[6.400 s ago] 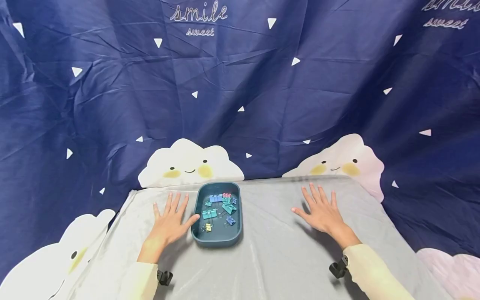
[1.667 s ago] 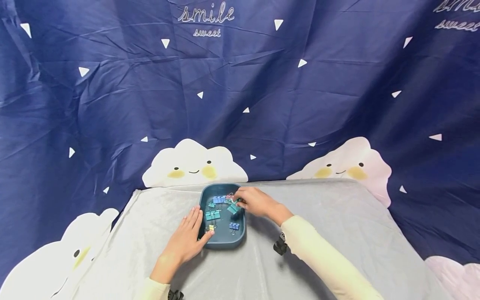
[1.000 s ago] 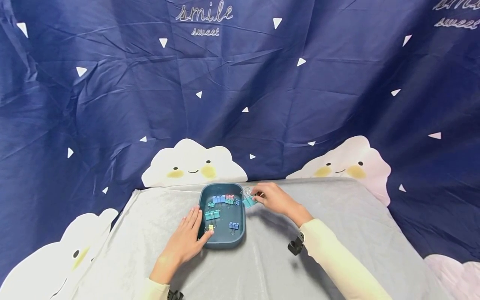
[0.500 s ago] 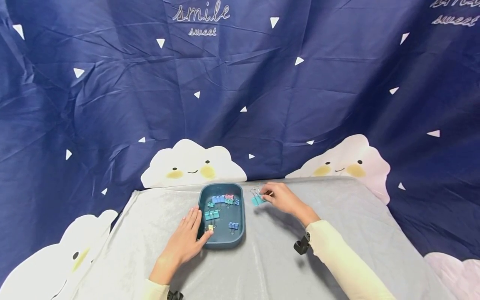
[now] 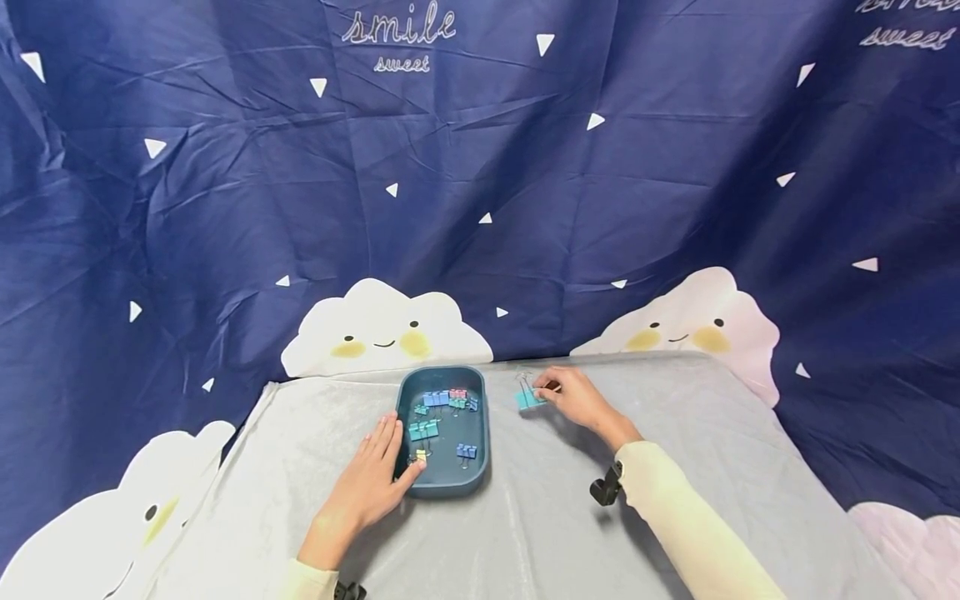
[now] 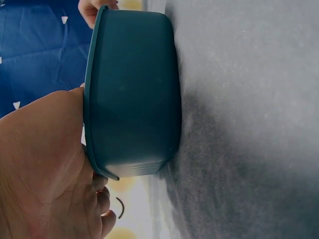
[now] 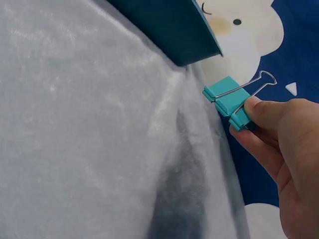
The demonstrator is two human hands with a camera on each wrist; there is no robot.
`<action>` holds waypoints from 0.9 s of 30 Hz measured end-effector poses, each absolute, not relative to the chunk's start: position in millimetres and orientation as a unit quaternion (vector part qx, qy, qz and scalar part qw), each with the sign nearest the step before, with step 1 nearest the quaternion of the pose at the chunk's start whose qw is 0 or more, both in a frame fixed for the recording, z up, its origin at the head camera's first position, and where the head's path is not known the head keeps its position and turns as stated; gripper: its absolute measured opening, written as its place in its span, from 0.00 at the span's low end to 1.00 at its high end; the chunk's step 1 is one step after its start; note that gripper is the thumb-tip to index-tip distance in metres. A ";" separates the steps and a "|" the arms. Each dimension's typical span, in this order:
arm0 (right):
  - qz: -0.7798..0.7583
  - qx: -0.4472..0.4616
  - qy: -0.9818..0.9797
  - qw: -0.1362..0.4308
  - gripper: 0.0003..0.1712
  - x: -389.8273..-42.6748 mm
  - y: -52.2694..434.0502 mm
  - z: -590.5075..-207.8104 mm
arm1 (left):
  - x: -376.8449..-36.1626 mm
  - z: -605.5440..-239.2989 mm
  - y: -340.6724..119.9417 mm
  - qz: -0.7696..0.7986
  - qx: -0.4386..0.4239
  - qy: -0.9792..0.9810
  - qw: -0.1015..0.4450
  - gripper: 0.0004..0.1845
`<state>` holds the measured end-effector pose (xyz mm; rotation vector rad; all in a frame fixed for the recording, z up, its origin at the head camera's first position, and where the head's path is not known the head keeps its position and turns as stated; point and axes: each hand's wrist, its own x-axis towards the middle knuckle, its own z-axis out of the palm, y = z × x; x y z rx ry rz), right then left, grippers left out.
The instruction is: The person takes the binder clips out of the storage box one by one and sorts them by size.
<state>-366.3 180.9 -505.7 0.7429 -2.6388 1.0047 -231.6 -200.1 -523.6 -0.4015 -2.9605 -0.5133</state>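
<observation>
My right hand (image 5: 577, 398) pinches a large turquoise binder clip (image 5: 529, 398) between thumb and fingers, to the right of the tray. In the right wrist view, the thumb presses one end of that clip (image 7: 231, 97), and its wire handles point away from the tray. My left hand (image 5: 367, 479) rests at the near left edge of the dark teal tray (image 5: 442, 492), fingers straight along its side and thumb over the rim. Inside lie several binder clips: a teal one (image 5: 423, 430), blue ones (image 5: 467, 452), a red one (image 5: 457, 393) and a yellow one (image 5: 421, 456) partly behind the thumb.
A grey cloth (image 5: 525, 517) covers the table. Behind it hangs a dark blue curtain (image 5: 450, 167) with white clouds and triangles. Small black wrist cameras (image 5: 606, 485) sit on the cream sleeves.
My right hand has reached into the tray, lifted out the large turquoise clip and moved it rightward past the rim. My left hand has come onto the tray edge and stayed there.
</observation>
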 end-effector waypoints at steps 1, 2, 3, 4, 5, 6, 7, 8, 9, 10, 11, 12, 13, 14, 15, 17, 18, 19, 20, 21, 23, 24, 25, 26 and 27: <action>0.342 0.249 -0.900 0.109 0.04 -367.4 181.5 -507.3 | -231.5 -523.6 -200.2 -0.169 -0.132 -0.975 0.056 0.49; 0.343 0.244 -0.901 0.107 0.04 -368.4 182.0 -509.1 | -231.3 -523.8 -200.2 -0.173 -0.133 -0.974 0.058 0.48; 0.341 0.240 -0.902 0.106 0.04 -369.3 182.3 -511.0 | -231.3 -523.8 -200.3 -0.174 -0.133 -0.974 0.060 0.48; 0.341 0.236 -0.904 0.104 0.04 -370.2 182.5 -512.9 | -231.2 -523.9 -200.3 -0.177 -0.133 -0.973 0.062 0.48; 0.341 0.233 -0.905 0.102 0.04 -370.7 182.6 -514.7 | -231.1 -524.2 -200.3 -0.177 -0.134 -0.973 0.065 0.48; 0.341 0.229 -0.906 0.100 0.04 -371.3 182.7 -516.6 | -230.9 -524.3 -200.3 -0.178 -0.135 -0.972 0.068 0.48; 0.342 0.224 -0.908 0.096 0.04 -371.7 182.7 -518.6 | -230.8 -524.4 -200.3 -0.179 -0.135 -0.972 0.071 0.48; 0.340 0.222 -0.909 0.094 0.04 -372.2 182.6 -520.7 | -230.8 -524.6 -200.4 -0.180 -0.137 -0.971 0.072 0.48; 0.337 0.220 -0.911 0.091 0.04 -372.5 182.5 -522.7 | -230.9 -524.8 -200.5 -0.178 -0.136 -0.972 0.071 0.47; 0.335 0.216 -0.913 0.086 0.04 -372.9 182.5 -525.0 | -231.1 -524.9 -200.6 -0.176 -0.136 -0.973 0.069 0.47; 0.331 0.213 -0.915 0.083 0.05 -373.1 182.4 -527.0 | -231.4 -525.1 -200.7 -0.174 -0.136 -0.973 0.066 0.48; 0.328 0.209 -0.918 0.080 0.05 -373.4 182.2 -529.2 | -231.8 -525.0 -200.9 -0.174 -0.135 -0.974 0.062 0.48; 0.323 0.204 -0.921 0.078 0.06 -373.5 182.2 -531.4 | -232.1 -525.1 -200.8 -0.172 -0.134 -0.974 0.059 0.48; 0.318 0.201 -0.923 0.077 0.06 -373.8 182.2 -533.4 | -232.4 -525.2 -200.7 -0.171 -0.134 -0.974 0.056 0.48; 0.315 0.198 -0.925 0.078 0.06 -374.0 182.4 -535.3 | -232.7 -525.1 -200.5 -0.169 -0.133 -0.975 0.053 0.48; 0.309 0.189 -0.929 0.078 0.06 -374.0 182.9 -537.7 | -233.4 -525.3 -200.2 -0.166 -0.133 -0.976 0.053 0.48; 0.306 0.185 -0.931 0.079 0.06 -374.2 183.3 -538.7 | -233.4 -524.9 -199.9 -0.165 -0.133 -0.976 0.054 0.48; 0.304 0.182 -0.932 0.080 0.05 -374.1 183.9 -539.3 | -233.2 -525.0 -199.6 -0.165 -0.134 -0.976 0.054 0.48; 0.300 0.181 -0.933 0.081 0.05 -373.9 184.3 -539.6 | -233.1 -525.1 -199.4 -0.165 -0.134 -0.976 0.055 0.48; 0.296 0.178 -0.935 0.083 0.05 -373.9 184.7 -539.8 | -232.9 -525.2 -199.2 -0.165 -0.134 -0.976 0.056 0.48; 0.287 0.175 -0.938 0.085 0.05 -374.2 185.2 -540.6 | -232.4 -525.7 -199.1 -0.166 -0.134 -0.975 0.057 0.48; 0.283 0.173 -0.939 0.087 0.05 -374.3 185.2 -540.9 | -232.0 -525.7 -199.1 -0.168 -0.133 -0.975 0.057 0.48; 0.282 0.170 -0.940 0.087 0.06 -374.2 185.1 -541.0 | -232.1 -526.2 -199.3 -0.170 -0.133 -0.975 0.056 0.48; 0.277 0.165 -0.943 0.087 0.06 -374.4 184.9 -541.3 | -232.3 -526.4 -199.5 -0.170 -0.132 -0.975 0.056 0.48; 0.275 0.162 -0.944 0.088 0.06 -374.8 184.7 -541.8 | -232.6 -526.5 -199.7 -0.170 -0.131 -0.975 0.055 0.48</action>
